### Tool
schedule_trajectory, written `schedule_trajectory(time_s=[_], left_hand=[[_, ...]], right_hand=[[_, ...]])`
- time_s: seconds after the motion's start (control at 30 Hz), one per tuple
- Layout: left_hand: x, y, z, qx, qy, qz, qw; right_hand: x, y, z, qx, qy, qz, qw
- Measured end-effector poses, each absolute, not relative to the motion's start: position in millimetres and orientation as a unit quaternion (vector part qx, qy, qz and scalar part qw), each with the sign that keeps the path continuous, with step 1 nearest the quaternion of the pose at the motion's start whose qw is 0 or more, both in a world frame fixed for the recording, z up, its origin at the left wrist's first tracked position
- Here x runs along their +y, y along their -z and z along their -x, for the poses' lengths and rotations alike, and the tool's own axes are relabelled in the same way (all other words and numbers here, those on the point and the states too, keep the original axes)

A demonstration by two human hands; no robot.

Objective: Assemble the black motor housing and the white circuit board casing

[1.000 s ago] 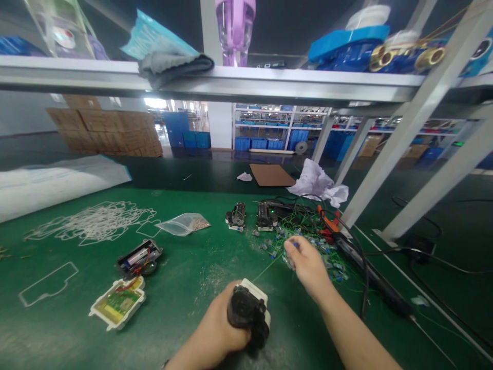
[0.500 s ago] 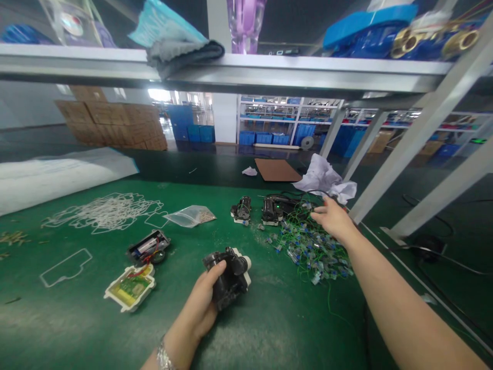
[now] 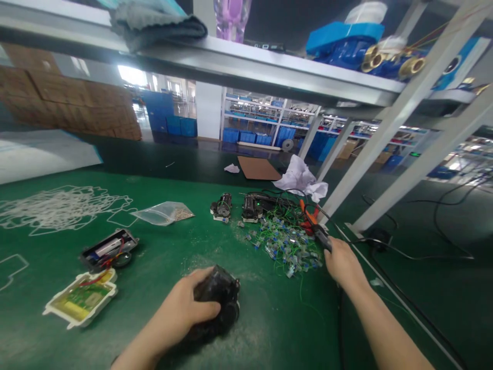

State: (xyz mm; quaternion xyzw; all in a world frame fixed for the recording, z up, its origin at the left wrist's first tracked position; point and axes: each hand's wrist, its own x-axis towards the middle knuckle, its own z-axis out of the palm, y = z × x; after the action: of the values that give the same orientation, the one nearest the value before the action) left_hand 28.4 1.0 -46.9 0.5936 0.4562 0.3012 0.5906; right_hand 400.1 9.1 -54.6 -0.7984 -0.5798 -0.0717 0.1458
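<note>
My left hand is closed over a black plastic device and presses it onto the green mat near the front edge. My right hand is closed on the dark handle of a tool with an orange tip, at the right edge of a pile of small blue parts with green wires. Two small black motor-like units stand just behind that pile.
An open black case and a white case with a circuit board lie at the left. A clear bag and a heap of white gaskets sit further back. Black cables run along the right; a metal shelf hangs overhead.
My right hand has drawn back from behind the wire pile to its right edge and closed on the tool handle. My left hand has turned the black device over and lowered it onto the mat.
</note>
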Motion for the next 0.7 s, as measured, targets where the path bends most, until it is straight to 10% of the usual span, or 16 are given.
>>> schedule_trajectory(time_s=[0.37, 0.7], left_hand=[[4.3, 44.3, -36.7, 0.47, -0.228, -0.674, 0.522], [4.5, 45.6, -24.1, 0.469, -0.214, -0.695, 0.502]], right_hand=[[38.1, 56.8, -459.2, -0.418, -0.05, 0.907, -0.013], [12.3, -32.3, -411.9, -0.423, 0.065, 0.883, 0.193]])
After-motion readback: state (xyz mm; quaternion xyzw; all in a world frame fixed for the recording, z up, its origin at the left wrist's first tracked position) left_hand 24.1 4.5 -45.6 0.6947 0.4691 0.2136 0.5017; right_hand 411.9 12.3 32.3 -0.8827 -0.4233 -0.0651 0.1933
